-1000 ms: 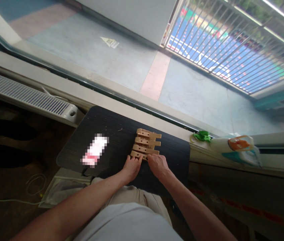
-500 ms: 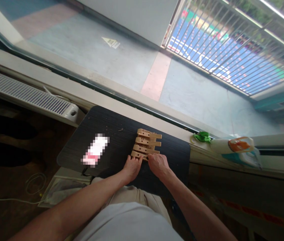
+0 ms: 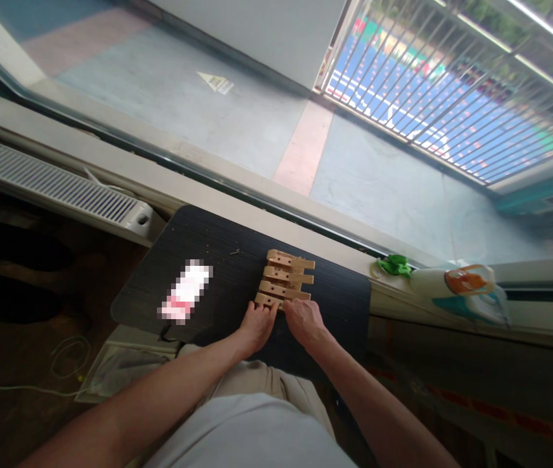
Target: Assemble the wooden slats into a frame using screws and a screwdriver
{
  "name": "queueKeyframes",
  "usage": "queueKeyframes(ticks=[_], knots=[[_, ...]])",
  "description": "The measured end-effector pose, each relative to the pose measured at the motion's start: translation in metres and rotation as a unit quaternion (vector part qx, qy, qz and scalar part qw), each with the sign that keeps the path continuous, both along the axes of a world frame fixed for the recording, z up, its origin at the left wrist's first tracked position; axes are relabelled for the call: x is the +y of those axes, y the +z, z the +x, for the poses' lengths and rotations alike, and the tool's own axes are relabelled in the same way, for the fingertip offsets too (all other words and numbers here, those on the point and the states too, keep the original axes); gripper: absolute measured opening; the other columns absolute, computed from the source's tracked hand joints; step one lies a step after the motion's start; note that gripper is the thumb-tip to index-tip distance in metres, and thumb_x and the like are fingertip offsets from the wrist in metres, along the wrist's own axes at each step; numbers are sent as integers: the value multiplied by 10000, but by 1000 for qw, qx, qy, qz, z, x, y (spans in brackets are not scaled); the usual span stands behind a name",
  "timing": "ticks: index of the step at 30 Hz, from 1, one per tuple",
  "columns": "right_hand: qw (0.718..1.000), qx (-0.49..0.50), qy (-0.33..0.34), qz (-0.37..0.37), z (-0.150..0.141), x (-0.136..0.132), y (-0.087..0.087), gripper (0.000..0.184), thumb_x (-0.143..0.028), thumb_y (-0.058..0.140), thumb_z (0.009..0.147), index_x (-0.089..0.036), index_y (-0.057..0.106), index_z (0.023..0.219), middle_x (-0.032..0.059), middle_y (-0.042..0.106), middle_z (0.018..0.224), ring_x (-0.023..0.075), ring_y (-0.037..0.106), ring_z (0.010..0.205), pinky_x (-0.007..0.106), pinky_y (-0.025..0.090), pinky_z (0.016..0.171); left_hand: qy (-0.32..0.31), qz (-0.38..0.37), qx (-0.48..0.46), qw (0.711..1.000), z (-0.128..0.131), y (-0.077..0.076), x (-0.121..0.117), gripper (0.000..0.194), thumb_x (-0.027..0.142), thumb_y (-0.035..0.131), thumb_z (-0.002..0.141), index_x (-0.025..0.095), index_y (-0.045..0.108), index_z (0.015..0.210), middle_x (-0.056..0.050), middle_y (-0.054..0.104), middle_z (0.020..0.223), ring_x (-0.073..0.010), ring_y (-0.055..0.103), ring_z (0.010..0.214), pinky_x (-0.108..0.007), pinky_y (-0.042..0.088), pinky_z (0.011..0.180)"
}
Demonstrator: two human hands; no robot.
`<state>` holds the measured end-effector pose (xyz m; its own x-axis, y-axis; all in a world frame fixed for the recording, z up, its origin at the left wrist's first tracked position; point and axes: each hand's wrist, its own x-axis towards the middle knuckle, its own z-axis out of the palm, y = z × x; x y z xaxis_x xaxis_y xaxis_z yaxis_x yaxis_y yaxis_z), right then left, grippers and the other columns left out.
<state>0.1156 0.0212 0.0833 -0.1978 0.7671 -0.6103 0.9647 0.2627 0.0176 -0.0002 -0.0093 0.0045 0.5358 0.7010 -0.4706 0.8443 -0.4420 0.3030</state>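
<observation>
Several pale wooden slats with small dark holes lie side by side in a wooden assembly, with rough brown material between them. The fingers of my left hand press on the left part of the nearest wooden slat and grip its near edge. Close by on the right, my right hand is closed, its thumb and fingertips pinched together at the same slat near a hole. Whatever sits between those fingertips is too small and covered to make out. The right end of this slat is hidden by that hand.
The assembly rests on a dark tabletop. A blurred-out bright object lies to its left, and small metal bits lie farther back. Beyond are the window sill, a green item and a radiator.
My right hand has shifted slightly left along the nearest slat, covering more of its hole. The left hand and the assembly have stayed in place.
</observation>
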Motion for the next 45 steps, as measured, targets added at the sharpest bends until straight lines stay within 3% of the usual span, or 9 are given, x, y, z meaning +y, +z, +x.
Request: queueKeyframes(ticks=[7, 10, 14, 20, 27, 31, 37, 45], knots=[[998, -17, -66, 10, 6, -5, -12, 273, -222, 385, 880, -143, 643, 837, 124, 685, 837, 187, 648, 810, 249, 455, 669, 0, -1, 7, 1000, 2, 0, 1, 639, 111, 474, 760, 91, 268, 1364, -179, 608, 1094, -295, 515, 1044, -480, 283, 919], [998, -25, -61, 5, 8, -5, -8, 243, -259, 407, 873, -146, 622, 880, 121, 685, 840, 194, 646, 814, 259, 455, 673, 2, 1, 10, 1000, 2, 1, 1, 621, 111, 457, 771, 90, 271, 1363, -177, 610, 1092, -291, 522, 1032, -471, 293, 907], [999, -15, -38, 25, 7, 0, 4, 245, -170, 438, 827, -192, 559, 1040, 81, 684, 877, 205, 646, 809, 282, 466, 655, 2, 12, 5, 1000, 1, 3, 0, 577, 103, 402, 799, 81, 276, 1362, -176, 618, 1075, -282, 533, 1010, -468, 306, 896], [1000, 4, 6, 8, 4, 4, 5, 290, -105, 363, 845, -171, 644, 867, 104, 676, 897, 206, 642, 816, 282, 471, 656, -1, 16, 8, 1000, 0, 3, -1, 587, 95, 402, 787, 82, 281, 1361, -173, 623, 1060, -283, 535, 1005, -476, 302, 905], [998, -7, -58, 21, 6, 4, -8, 256, -207, 415, 861, -140, 662, 840, 121, 688, 838, 200, 646, 803, 266, 470, 675, -3, 13, 10, 1000, 0, 0, 0, 588, 104, 403, 791, 109, 276, 1365, -165, 623, 1068, -277, 529, 1021, -475, 296, 910], [999, -6, -37, 25, 3, 4, -1, 233, -224, 434, 855, -150, 655, 854, 111, 689, 844, 206, 646, 791, 276, 472, 665, -2, 11, 6, 1000, 0, 0, 0, 601, 100, 411, 786, 102, 267, 1369, -171, 624, 1056, -279, 537, 1004, -477, 302, 903], [1000, -3, 9, 1, 1, 4, 9, 274, -103, 401, 840, -172, 666, 851, 101, 685, 850, 201, 645, 803, 259, 467, 658, 12, 9, -3, 1000, 0, 3, 0, 559, 108, 395, 811, 107, 292, 1360, -181, 621, 1052, -282, 536, 1004, -474, 293, 905], [999, -27, -36, -7, 14, 1, -7, 250, -187, 419, 859, -156, 666, 876, 121, 682, 898, 186, 639, 837, 258, 461, 705, 8, -14, 5, 1000, 1, 6, 2, 611, 109, 464, 779, 120, 274, 1360, -176, 616, 1064, -282, 527, 1030, -463, 282, 902]])
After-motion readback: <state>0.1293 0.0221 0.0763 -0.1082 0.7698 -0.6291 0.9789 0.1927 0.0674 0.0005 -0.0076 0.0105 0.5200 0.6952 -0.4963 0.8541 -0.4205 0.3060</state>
